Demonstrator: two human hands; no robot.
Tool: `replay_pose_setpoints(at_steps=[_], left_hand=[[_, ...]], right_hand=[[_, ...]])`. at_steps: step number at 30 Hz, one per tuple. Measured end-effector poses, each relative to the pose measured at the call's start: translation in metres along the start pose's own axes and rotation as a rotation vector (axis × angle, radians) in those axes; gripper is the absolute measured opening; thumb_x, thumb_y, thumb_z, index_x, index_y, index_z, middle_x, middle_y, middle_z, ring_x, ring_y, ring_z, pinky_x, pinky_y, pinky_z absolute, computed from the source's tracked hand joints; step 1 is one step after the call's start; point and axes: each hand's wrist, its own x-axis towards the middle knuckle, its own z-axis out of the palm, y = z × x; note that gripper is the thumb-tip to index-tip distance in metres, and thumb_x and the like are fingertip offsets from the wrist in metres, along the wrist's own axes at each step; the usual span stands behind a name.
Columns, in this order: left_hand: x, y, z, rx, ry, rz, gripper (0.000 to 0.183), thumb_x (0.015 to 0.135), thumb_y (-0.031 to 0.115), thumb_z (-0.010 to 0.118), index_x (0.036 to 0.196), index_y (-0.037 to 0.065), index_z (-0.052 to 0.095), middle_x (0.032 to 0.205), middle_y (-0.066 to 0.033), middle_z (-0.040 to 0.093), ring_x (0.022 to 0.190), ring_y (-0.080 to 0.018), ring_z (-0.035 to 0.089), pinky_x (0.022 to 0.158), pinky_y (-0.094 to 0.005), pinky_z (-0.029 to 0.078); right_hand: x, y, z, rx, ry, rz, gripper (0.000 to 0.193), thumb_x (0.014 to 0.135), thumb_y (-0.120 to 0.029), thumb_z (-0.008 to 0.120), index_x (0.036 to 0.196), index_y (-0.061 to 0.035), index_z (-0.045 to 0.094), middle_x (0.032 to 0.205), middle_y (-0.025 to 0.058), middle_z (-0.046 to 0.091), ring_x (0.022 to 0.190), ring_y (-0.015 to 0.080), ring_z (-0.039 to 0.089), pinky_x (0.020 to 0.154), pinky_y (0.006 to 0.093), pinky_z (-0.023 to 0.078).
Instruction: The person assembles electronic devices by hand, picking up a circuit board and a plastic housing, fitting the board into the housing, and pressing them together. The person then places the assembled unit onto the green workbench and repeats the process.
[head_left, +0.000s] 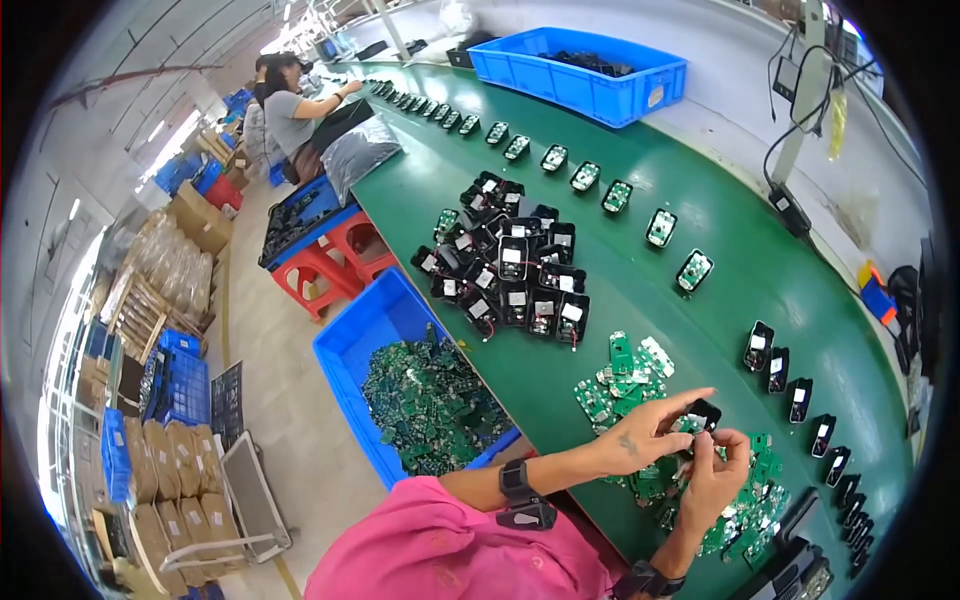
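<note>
Green bench under both hands; circuit boards heaped beneath. Left hand grips black housing; right hand pinches its near edge. Likely two-handed fitting or checking; next move seems to need steady left hold.

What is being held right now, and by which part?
A small black plastic casing, held near its lower end by the left hand and right hand; exact finger contact is hidden.
</note>
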Motion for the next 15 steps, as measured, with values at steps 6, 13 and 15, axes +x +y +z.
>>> replay_pose_setpoints(at_steps=[6, 13, 15], left_hand=[[-0.004, 0.013, -0.001, 0.018, 0.031, -0.027, 0.056, 0.095, 0.004, 0.06, 0.148, 0.001, 0.041, 0.137, -0.0129, 0.054, 0.114, -0.0156, 0.058, 0.086, -0.0278, 0.057], [-0.004, 0.032, 0.003, -0.193, 0.06, -0.192, 0.058, 0.096, -0.001, 0.058, 0.15, 0.004, 0.038, 0.127, -0.0107, 0.058, 0.102, -0.0125, 0.062, 0.085, -0.0271, 0.058], [-0.005, 0.027, 0.01, -0.191, 0.052, -0.183, 0.058, 0.096, -0.001, 0.058, 0.15, 0.004, 0.039, 0.126, -0.0107, 0.059, 0.101, -0.0124, 0.063, 0.084, -0.0273, 0.058]], right_hand=[[0.0, -0.004, -0.003, -0.399, -0.125, -0.396, 0.015, 0.091, -0.002, 0.061, 0.104, 0.0037, 0.067, 0.123, 0.0115, 0.051, 0.11, 0.0211, 0.057, 0.087, 0.032, 0.051], [-0.002, -0.004, 0.011, -0.068, -0.086, -0.244, 0.013, 0.086, -0.008, 0.073, 0.098, -0.006, 0.076, 0.126, 0.0136, 0.055, 0.118, 0.0256, 0.053, 0.095, 0.036, 0.047], [-0.005, 0.001, 0.009, -0.156, -0.052, -0.31, 0.01, 0.087, -0.008, 0.071, 0.096, -0.0037, 0.073, 0.127, 0.0144, 0.054, 0.117, 0.0241, 0.052, 0.093, 0.0338, 0.046]])
